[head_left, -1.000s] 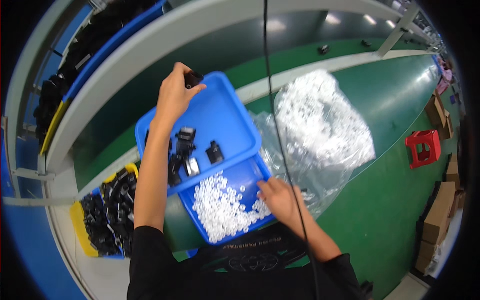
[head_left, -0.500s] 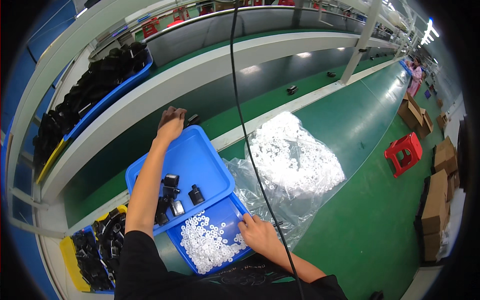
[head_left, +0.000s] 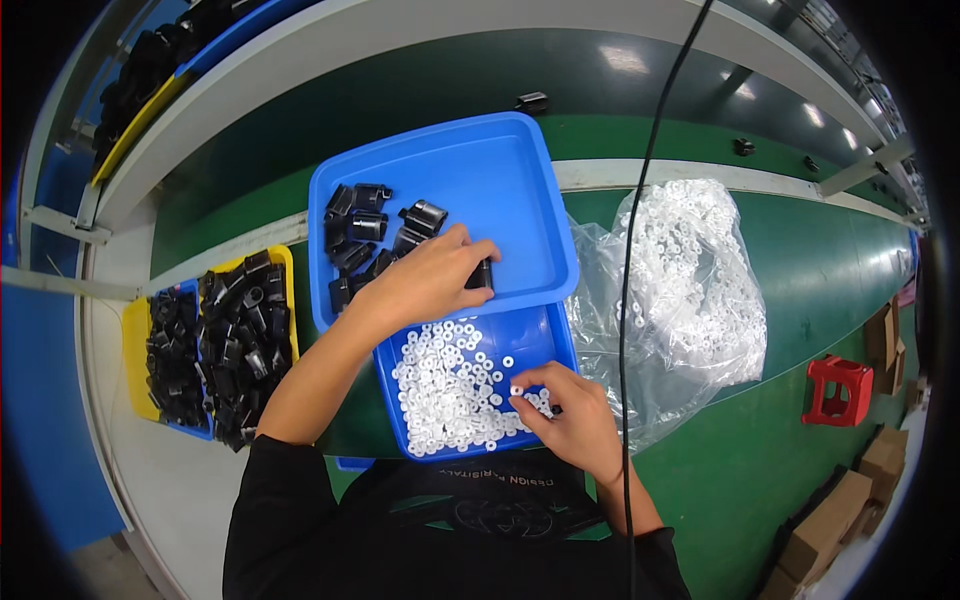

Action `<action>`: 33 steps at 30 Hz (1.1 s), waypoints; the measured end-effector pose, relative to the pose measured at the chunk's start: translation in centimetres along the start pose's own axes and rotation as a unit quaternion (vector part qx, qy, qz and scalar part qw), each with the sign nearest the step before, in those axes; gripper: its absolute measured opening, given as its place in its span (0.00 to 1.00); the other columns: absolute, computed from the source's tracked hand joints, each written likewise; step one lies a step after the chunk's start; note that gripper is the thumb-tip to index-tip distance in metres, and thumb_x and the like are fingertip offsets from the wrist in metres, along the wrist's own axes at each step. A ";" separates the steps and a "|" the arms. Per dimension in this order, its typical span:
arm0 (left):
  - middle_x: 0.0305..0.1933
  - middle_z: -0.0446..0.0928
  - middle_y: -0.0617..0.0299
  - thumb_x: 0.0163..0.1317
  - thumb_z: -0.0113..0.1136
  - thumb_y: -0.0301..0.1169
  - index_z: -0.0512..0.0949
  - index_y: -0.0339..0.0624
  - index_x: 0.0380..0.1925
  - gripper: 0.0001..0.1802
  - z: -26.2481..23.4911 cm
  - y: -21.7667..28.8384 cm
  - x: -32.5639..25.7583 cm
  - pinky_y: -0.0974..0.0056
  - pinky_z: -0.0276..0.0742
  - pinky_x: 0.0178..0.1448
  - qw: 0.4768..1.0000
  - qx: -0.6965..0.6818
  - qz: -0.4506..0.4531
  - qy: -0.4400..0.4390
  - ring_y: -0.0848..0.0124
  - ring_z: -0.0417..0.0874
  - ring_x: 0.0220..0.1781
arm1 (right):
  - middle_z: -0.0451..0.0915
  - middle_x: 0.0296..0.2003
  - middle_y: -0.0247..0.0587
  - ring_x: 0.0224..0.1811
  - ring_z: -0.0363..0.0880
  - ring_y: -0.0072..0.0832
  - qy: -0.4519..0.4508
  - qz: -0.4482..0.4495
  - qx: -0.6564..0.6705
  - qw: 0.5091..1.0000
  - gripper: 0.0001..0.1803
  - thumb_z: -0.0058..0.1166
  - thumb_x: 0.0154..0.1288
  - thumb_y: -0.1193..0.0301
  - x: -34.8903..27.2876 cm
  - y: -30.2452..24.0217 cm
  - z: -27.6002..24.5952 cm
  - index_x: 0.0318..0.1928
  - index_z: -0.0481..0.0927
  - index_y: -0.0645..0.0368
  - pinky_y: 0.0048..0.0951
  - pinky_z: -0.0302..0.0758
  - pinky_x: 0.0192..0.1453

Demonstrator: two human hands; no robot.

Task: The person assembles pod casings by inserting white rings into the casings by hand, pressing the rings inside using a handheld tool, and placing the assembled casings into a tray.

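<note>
My left hand (head_left: 425,275) reaches into the upper blue tray (head_left: 490,170), its thumb and fingers closed about a small black plastic part (head_left: 482,276). Beside that hand, along the tray's left side, lie several more black cylindrical parts (head_left: 368,226). In the lower blue tray (head_left: 535,340), partly covered by the upper one, is a heap of small white ring washers (head_left: 440,390). Over its right side my right hand (head_left: 580,415) pinches a single white washer (head_left: 516,391) between thumb and forefinger.
At the right lies a clear plastic bag (head_left: 690,280) full of white washers. Yellow and blue bins of black parts (head_left: 245,340) stand at the left. A black cable (head_left: 640,200) hangs across the view. Loose black parts (head_left: 533,102) sit on the conveyor beyond. A red stool (head_left: 838,390) stands on the floor.
My left hand has come back from beyond the upper tray's far edge to a black part inside it. My right hand now has a washer at its fingertips. The view has shifted.
</note>
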State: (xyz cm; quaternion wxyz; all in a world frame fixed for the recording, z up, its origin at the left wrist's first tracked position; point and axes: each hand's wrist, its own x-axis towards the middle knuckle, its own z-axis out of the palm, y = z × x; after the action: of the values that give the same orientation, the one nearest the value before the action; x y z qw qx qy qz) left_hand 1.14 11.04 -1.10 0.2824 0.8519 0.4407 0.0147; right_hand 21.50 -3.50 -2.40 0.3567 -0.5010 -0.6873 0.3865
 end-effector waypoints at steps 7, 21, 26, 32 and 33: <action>0.45 0.71 0.53 0.50 0.67 0.28 0.75 0.45 0.49 0.23 0.6 1.6 -0.6 0.62 0.77 0.46 0.985 -0.157 -0.049 0.045 0.59 0.80 0.41 | 0.81 0.29 0.35 0.17 0.67 0.21 -0.015 0.010 0.054 0.998 0.11 0.67 0.53 0.75 0.9 -1.3 0.0 0.39 0.84 0.59 0.23 0.64 0.22; 0.55 0.71 0.45 0.62 0.62 0.28 0.72 0.33 0.52 0.19 4.3 1.6 -5.7 0.53 0.79 0.59 0.594 -0.788 0.129 0.101 0.51 0.80 0.56 | 0.75 0.26 0.35 0.22 0.71 0.20 0.133 -0.038 0.050 0.989 0.16 0.73 0.46 0.78 2.3 -1.9 -1.6 0.38 0.83 0.59 0.22 0.65 0.22; 0.57 0.69 0.43 0.62 0.63 0.32 0.71 0.33 0.52 0.21 6.7 3.2 -5.8 0.50 0.80 0.58 0.542 -0.822 0.144 0.094 0.44 0.76 0.59 | 0.72 0.26 0.32 0.22 0.67 0.18 0.157 -0.130 0.012 0.979 0.18 0.74 0.44 0.77 3.3 -3.7 -2.5 0.39 0.84 0.58 0.19 0.60 0.19; 0.59 0.65 0.37 0.60 0.66 0.33 0.71 0.31 0.49 0.23 6.8 3.5 -6.3 0.54 0.77 0.61 0.529 -0.837 0.132 0.048 0.49 0.77 0.58 | 0.69 0.30 0.32 0.30 0.68 0.24 0.084 -0.144 -0.107 0.980 0.32 0.79 0.34 0.66 3.7 -5.6 -1.5 0.46 0.84 0.57 0.23 0.65 0.27; 0.60 0.66 0.40 0.60 0.66 0.31 0.72 0.30 0.50 0.22 6.8 3.5 -6.2 0.57 0.77 0.62 0.504 -0.848 0.158 0.036 0.54 0.76 0.59 | 0.69 0.31 0.33 0.26 0.70 0.22 0.091 -0.159 -0.103 0.978 0.30 0.78 0.37 0.67 3.9 -5.4 -1.5 0.46 0.84 0.57 0.21 0.66 0.24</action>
State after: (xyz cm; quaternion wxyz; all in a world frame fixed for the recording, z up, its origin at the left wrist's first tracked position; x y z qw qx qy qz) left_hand 1.81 1.59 -3.67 0.8466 0.2593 0.0851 0.4569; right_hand 19.71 -0.58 3.45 0.4209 -0.4522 -0.7592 0.2048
